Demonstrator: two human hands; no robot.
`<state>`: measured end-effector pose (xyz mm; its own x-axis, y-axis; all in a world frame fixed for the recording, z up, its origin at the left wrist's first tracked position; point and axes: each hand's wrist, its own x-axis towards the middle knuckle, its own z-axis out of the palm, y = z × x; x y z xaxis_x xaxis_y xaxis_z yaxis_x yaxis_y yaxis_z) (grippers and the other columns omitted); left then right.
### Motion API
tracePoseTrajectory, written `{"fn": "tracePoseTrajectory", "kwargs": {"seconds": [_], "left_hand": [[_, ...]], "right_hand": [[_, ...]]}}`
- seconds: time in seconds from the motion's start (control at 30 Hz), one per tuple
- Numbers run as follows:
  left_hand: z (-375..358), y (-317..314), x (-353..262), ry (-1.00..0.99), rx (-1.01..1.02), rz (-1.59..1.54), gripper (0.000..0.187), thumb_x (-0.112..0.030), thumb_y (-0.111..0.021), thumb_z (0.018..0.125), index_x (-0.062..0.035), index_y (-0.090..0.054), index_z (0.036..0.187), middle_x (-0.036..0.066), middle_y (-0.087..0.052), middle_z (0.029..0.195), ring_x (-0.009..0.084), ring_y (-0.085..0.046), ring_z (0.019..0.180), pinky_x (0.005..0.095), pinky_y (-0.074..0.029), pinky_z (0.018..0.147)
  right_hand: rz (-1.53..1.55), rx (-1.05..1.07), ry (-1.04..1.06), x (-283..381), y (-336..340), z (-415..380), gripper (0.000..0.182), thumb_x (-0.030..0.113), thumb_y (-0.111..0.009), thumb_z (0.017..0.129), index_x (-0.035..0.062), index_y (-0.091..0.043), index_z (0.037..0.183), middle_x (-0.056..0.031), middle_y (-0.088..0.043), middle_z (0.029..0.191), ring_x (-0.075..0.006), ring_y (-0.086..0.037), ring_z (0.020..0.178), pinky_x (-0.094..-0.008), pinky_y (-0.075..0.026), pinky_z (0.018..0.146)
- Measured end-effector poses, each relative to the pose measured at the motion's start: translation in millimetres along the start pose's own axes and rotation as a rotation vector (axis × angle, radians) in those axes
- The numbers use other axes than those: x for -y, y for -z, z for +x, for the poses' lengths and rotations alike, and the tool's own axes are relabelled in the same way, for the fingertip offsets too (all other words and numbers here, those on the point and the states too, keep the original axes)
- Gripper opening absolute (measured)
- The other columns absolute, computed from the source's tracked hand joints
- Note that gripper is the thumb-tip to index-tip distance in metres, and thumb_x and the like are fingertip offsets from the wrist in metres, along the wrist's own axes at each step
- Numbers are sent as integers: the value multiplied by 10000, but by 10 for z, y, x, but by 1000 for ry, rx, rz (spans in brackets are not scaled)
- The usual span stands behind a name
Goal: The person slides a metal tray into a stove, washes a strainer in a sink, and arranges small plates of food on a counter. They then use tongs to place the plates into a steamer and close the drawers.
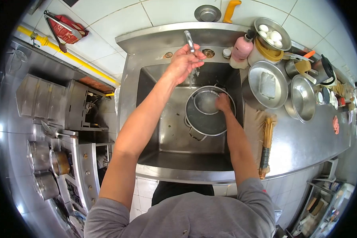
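Note:
My left hand [183,65] is raised at the faucet [189,39], palm up with bent fingers just below the spout; whether it holds anything is not clear. Water [192,77] falls beneath it into the sink [170,137]. My right hand [223,102] grips the right rim of a small round metal bowl or strainer [206,102]. That vessel sits inside a larger metal pot [206,125] with looped handles, which stands in the right part of the sink and appears to hold water.
Right of the sink are a pink pump bottle [242,47], a bowl of eggs [272,33], a metal basin with a white packet [268,85], an empty metal bowl [301,98] and a bristle brush [267,139]. Pots [39,156] and a stove [85,166] stand at left.

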<state>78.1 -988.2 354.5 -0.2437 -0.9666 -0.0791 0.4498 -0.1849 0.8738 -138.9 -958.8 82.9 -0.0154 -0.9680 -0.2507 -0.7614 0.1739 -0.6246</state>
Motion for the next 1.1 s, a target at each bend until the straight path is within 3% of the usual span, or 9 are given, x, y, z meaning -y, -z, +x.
{"fn": "tracePoseTrajectory", "kwargs": {"seconds": [0.2,0.33,0.43,0.53,0.6,0.7,0.8,0.93,1.1], "left_hand": [[-132,13,142,1,-116,79,301,63,-539,876,9,-549,1172,168,-649,1082,228,-651,985,317,-561,814],[-81,163,262,111,-287,220,107,-100,-615,916,0,-648,941,76,-629,740,131,-573,628,256,-477,591],[-44,37,279,173,-397,273,209,-187,-643,911,-36,-640,767,15,-548,617,91,-467,532,235,-366,505],[70,-203,334,-55,-473,292,260,-228,-662,900,-48,-631,715,10,-542,625,82,-476,547,230,-341,481],[205,-134,420,-5,-419,310,248,-250,-667,905,-46,-645,767,-3,-524,610,80,-456,529,238,-328,460],[350,-139,525,-6,-361,108,283,-305,-661,920,-69,-624,769,-2,-494,584,95,-442,496,239,-345,455],[297,-117,419,91,-475,364,277,-304,-644,930,-58,-649,802,18,-517,619,107,-468,539,244,-343,470],[368,-107,472,-29,-655,378,260,-281,-668,906,-70,-638,757,-1,-520,636,90,-451,585,278,-329,518],[274,97,502,36,-451,231,100,-144,-612,873,-47,-639,877,31,-602,760,112,-535,663,261,-379,560]], "right_hand": [[19,-67,-89,139,94,142,292,175,-578,863,-25,-652,1062,-290,-626,1113,-439,-594,1076,-489,-477,930],[86,-234,-69,157,112,194,282,145,-585,851,-51,-619,1052,-298,-644,1005,-445,-619,1020,-499,-494,880],[169,-386,22,142,131,95,247,117,-577,843,-57,-584,1017,-301,-643,917,-468,-636,922,-497,-508,838],[264,-380,36,161,98,-259,248,105,-558,848,-78,-540,1015,-271,-645,835,-417,-668,781,-479,-559,702],[836,-5,-382,204,-31,-415,288,128,-538,865,-98,-525,1043,-226,-641,818,-332,-673,683,-418,-583,564],[1032,274,-494,88,-170,-377,323,130,-519,890,-116,-508,1099,-213,-635,852,-285,-677,674,-370,-586,501],[1164,244,-477,133,-307,-447,329,118,-488,908,-124,-508,1130,-230,-637,907,-308,-676,681,-379,-595,532],[1485,194,-464,326,-374,-612,302,30,-515,931,-142,-481,1177,-239,-611,1036,-316,-676,796,-362,-623,627],[1421,155,-541,263,-448,-546,308,-19,-503,909,-190,-459,1161,-260,-576,1101,-336,-677,819,-346,-639,635]]}}
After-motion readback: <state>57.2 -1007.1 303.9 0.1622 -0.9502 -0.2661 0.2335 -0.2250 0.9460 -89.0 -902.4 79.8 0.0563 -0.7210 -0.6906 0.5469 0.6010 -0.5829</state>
